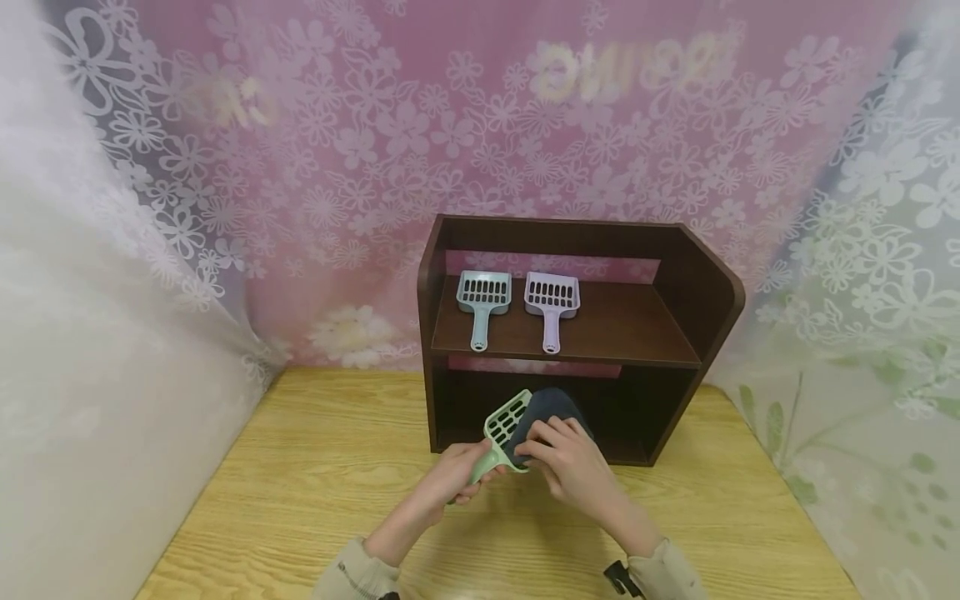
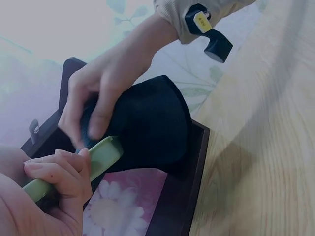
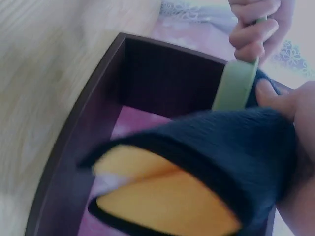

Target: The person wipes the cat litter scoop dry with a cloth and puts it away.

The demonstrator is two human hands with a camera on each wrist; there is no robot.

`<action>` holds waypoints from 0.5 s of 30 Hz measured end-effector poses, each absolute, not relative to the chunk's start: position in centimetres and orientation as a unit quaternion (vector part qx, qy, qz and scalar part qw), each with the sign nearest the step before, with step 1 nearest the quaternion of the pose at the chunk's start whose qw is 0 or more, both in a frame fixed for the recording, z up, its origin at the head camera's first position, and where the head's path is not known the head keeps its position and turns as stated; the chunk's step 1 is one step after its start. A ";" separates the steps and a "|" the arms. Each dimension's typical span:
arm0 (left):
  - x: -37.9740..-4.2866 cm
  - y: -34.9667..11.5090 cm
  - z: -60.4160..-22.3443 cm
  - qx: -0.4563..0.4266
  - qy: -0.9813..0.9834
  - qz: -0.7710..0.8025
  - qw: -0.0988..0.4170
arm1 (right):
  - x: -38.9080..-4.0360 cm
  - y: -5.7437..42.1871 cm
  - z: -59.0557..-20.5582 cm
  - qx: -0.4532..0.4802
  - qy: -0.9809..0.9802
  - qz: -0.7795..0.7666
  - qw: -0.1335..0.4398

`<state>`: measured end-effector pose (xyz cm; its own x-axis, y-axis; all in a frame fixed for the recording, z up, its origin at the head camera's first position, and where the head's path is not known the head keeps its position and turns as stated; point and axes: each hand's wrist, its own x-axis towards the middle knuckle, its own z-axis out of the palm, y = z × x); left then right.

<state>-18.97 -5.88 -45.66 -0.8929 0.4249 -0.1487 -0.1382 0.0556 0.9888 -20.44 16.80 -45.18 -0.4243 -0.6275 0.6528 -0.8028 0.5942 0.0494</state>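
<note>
My left hand grips a light green litter scoop by its handle, the slotted end tilted up in front of the lower shelf. A dark blue cloth covers the right part of the scoop. Fingers of my right hand hold the cloth against the scoop's side. In the right wrist view the folded cloth hangs loose and shows a yellow-orange underside. From the left wrist, the cloth hides most of the scoop's head, and the right thumb lies over the cloth.
A dark brown two-tier shelf stands at the back of the wooden table. On its upper tier lie a pale blue scoop and a lilac scoop, handles forward. Flowered curtains enclose the back and sides.
</note>
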 end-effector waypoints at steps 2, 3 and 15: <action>-19.0 -6.0 -45.5 0.104 0.699 0.677 0.205 | -20.4 17.2 -45.0 0.433 -0.836 0.118 0.315; -19.0 -6.1 -45.5 0.107 0.701 0.675 0.205 | -20.4 17.3 -44.9 0.433 -0.838 0.109 0.313; -18.9 -6.9 -45.4 0.123 0.712 0.657 0.215 | -21.9 19.8 -46.0 0.363 -0.843 0.036 0.395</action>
<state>-18.91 -6.88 -45.42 -0.8773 0.4575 -0.1449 -0.1071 0.1077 0.9884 -21.86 19.82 -46.00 -0.4252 -0.5829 0.6924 -0.6403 0.7344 0.2251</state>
